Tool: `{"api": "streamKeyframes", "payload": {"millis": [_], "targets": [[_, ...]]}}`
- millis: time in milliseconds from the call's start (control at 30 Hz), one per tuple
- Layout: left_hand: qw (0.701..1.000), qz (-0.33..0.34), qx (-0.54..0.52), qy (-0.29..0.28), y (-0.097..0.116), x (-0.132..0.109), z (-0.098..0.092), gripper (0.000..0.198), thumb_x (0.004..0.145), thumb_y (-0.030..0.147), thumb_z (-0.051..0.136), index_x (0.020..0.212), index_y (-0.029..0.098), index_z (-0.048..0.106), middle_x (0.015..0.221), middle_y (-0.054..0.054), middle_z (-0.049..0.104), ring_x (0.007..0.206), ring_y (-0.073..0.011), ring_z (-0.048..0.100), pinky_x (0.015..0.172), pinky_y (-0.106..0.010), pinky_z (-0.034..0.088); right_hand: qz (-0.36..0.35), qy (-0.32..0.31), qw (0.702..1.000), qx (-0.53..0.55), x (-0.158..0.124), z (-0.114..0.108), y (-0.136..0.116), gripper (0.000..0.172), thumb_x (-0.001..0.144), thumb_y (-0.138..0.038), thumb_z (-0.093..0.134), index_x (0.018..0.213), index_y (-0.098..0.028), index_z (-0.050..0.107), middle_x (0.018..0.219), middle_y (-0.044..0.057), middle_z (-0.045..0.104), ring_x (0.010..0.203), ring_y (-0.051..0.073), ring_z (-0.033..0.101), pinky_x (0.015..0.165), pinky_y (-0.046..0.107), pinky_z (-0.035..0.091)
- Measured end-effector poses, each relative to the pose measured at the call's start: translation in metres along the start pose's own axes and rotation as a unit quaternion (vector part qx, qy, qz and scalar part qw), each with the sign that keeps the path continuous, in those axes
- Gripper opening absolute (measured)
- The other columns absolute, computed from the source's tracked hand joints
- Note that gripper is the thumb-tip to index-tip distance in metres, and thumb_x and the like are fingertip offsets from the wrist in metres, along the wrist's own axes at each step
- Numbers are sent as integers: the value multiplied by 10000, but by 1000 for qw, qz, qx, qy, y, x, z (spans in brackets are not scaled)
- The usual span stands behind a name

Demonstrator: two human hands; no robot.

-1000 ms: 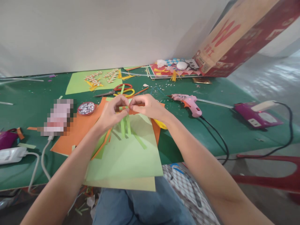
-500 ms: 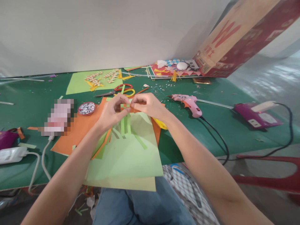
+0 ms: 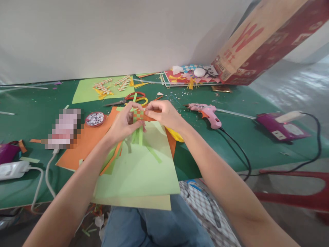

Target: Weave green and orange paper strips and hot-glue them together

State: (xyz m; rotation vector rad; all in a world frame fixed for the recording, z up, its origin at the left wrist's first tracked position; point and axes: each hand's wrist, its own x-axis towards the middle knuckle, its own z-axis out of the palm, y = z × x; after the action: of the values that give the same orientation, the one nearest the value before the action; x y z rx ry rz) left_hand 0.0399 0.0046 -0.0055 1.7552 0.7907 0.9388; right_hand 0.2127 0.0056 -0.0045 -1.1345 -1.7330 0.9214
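Observation:
Between my two hands I hold a small woven patch of green and orange paper strips point(image 3: 138, 116), with loose green strip ends hanging down from it. My left hand point(image 3: 122, 125) grips the patch from the left and below, fingers curled round the strips. My right hand point(image 3: 164, 115) pinches an orange strip at the patch's right side. Under my hands lies a light green paper sheet point(image 3: 140, 171) on top of an orange sheet point(image 3: 86, 144), both on the green table point(image 3: 231, 137).
Scissors point(image 3: 128, 98) lie behind my hands, a round dish of googly eyes point(image 3: 94, 118) to the left, a pink glue gun point(image 3: 208, 114) with a black cord to the right. A white charger point(image 3: 12, 169), a purple power strip point(image 3: 281, 126) and a leaning cardboard box point(image 3: 259, 41) surround the work.
My hands have lifted slightly and tilted the woven patch so its checkered face now shows. My right hand has shifted the orange strip a little upward.

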Motion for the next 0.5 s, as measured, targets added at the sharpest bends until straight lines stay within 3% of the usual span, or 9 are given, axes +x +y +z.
{"api": "streamKeyframes", "payload": {"millis": [167, 267, 367, 500], "targets": [[999, -6, -38, -12, -2, 0, 0, 296, 745, 209, 650, 960, 211, 446, 672, 34, 663, 550, -145, 675, 517, -254, 507, -4, 0, 1000, 4, -1, -1, 0, 106, 748, -258, 566, 681, -176, 580, 678, 0, 603, 666, 126, 534, 642, 270, 413], [999, -3, -46, -11, -3, 1, 0, 284, 744, 207, 652, 938, 210, 444, 698, 27, 665, 584, -149, 683, 543, -267, 537, 11, -32, 999, 29, -2, -2, -1, 127, 761, -288, 589, 709, -172, 590, 684, 5, 622, 666, 125, 548, 657, 273, 421], [999, 5, -41, -6, -4, 2, -1, 287, 745, 216, 661, 937, 211, 447, 677, 26, 653, 607, -162, 688, 543, -275, 543, 21, -71, 997, 23, -2, -3, 0, 162, 742, -328, 637, 745, -168, 609, 698, 3, 634, 667, 123, 548, 672, 276, 418], [1000, -1, -16, 5, -7, 1, -3, 295, 746, 211, 662, 959, 220, 457, 665, 31, 651, 552, -148, 669, 528, -270, 520, 4, -70, 998, -5, -1, -4, 2, 148, 730, -308, 651, 716, -164, 618, 711, -5, 627, 678, 117, 536, 680, 270, 402]]}}
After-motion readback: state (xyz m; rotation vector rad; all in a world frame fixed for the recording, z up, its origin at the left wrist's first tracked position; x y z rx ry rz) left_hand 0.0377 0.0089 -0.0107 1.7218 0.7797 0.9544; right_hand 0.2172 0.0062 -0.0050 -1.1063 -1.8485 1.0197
